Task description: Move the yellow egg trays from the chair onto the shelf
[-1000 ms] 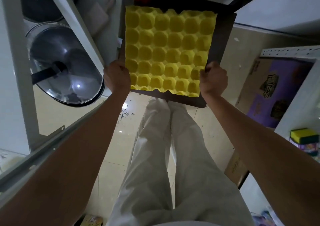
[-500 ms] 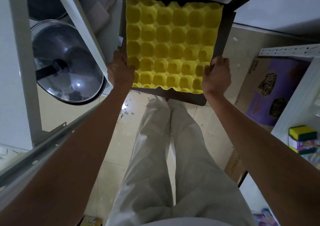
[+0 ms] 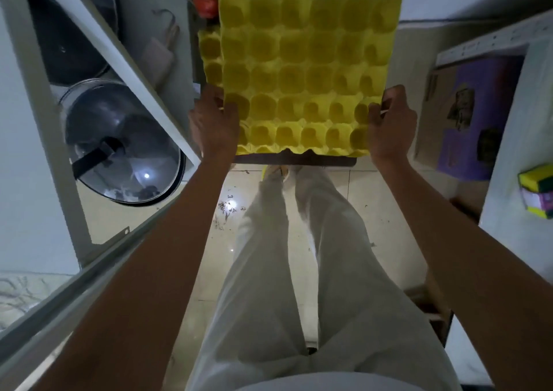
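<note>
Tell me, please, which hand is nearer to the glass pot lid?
Left. The left hand grips the tray's left edge, just right of the lid; the right hand grips the far edge.

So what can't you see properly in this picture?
- Chair seat, head view: mostly hidden under the yellow egg trays.
- Number of trays: unclear; a second edge peeks out at left.
- Fingertips of the left hand and right hand: tucked beneath.
- Trays' far edge: blurred.

Glossy tiled floor (image 3: pixel 371 199) (debris-flecked), white shelf frame (image 3: pixel 98 40), dim light
</note>
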A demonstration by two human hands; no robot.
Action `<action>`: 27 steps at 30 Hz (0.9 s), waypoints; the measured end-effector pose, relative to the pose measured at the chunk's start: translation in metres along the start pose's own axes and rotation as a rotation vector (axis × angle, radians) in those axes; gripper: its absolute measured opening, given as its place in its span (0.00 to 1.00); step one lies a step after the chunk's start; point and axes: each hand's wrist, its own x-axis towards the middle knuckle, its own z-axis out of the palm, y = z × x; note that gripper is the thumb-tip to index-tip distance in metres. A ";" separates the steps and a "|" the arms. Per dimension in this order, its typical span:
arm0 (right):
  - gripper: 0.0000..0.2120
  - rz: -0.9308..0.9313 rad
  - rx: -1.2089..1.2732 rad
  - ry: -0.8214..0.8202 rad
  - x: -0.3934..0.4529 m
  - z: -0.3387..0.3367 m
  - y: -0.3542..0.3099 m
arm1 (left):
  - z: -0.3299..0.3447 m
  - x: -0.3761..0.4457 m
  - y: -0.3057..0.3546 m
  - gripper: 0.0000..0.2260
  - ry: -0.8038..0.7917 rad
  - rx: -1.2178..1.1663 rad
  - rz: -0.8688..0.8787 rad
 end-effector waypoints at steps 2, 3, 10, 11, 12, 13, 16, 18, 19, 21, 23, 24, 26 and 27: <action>0.11 0.090 0.067 0.047 -0.019 -0.008 0.017 | 0.006 -0.006 0.013 0.09 -0.024 -0.028 0.089; 0.12 0.143 0.098 0.075 -0.031 -0.013 0.024 | 0.010 -0.010 0.019 0.09 -0.049 -0.028 0.127; 0.15 0.466 0.432 0.400 -0.156 -0.059 0.061 | 0.023 -0.072 0.058 0.06 -0.345 -0.185 0.388; 0.15 0.483 0.486 0.434 -0.177 -0.066 0.066 | 0.020 -0.085 0.063 0.08 -0.391 -0.186 0.425; 0.15 0.504 0.527 0.454 -0.199 -0.073 0.072 | 0.018 -0.100 0.065 0.09 -0.434 -0.173 0.464; 0.13 0.533 0.564 0.461 -0.221 -0.079 0.079 | 0.016 -0.115 0.067 0.09 -0.471 -0.158 0.507; 0.04 0.609 0.634 0.469 -0.288 -0.100 0.104 | 0.012 -0.165 0.070 0.06 -0.537 -0.147 0.601; 0.04 0.653 0.651 0.478 -0.332 -0.116 0.118 | 0.006 -0.203 0.069 0.08 -0.549 -0.144 0.627; 0.06 0.680 0.669 0.490 -0.352 -0.126 0.123 | 0.000 -0.223 0.070 0.07 -0.576 -0.131 0.650; 0.11 0.718 0.725 0.519 -0.393 -0.149 0.130 | -0.018 -0.264 0.072 0.02 -0.665 -0.090 0.714; 0.08 0.702 0.739 0.540 -0.434 -0.174 0.137 | -0.041 -0.303 0.077 0.01 -0.746 -0.066 0.772; 0.05 0.685 0.726 0.555 -0.455 -0.187 0.140 | -0.052 -0.321 0.080 0.03 -0.770 -0.065 0.805; 0.04 0.655 0.727 0.589 -0.495 -0.214 0.146 | -0.077 -0.360 0.084 0.07 -0.787 -0.045 0.868; 0.06 0.660 0.738 0.591 -0.514 -0.227 0.148 | -0.089 -0.379 0.084 0.06 -0.787 -0.017 0.889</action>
